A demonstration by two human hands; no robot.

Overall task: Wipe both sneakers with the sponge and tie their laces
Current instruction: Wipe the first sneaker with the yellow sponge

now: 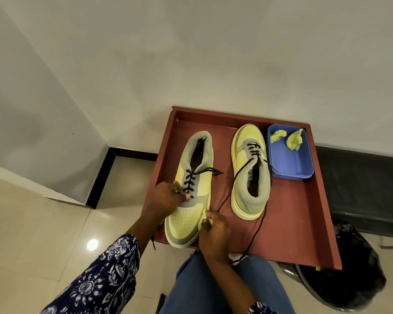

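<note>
Two yellow-and-grey sneakers lie on a red-brown tray (pixel 304 223). The left sneaker (pixel 192 182) points its toe toward me; its black laces are untied. My left hand (pixel 166 198) grips its side by the lower eyelets. My right hand (pixel 213 234) presses a small yellow sponge piece (pixel 203 219) against the right side of its toe. The right sneaker (pixel 251 173) points its toe away, and its long loose lace (pixel 256 232) trails over the tray's near edge.
A blue plastic tub (pixel 290 162) at the tray's far right holds two more yellow sponge pieces (pixel 294 139). A black bag (pixel 349 279) sits on the floor at the right. My knees in jeans are just below the tray. White walls stand behind.
</note>
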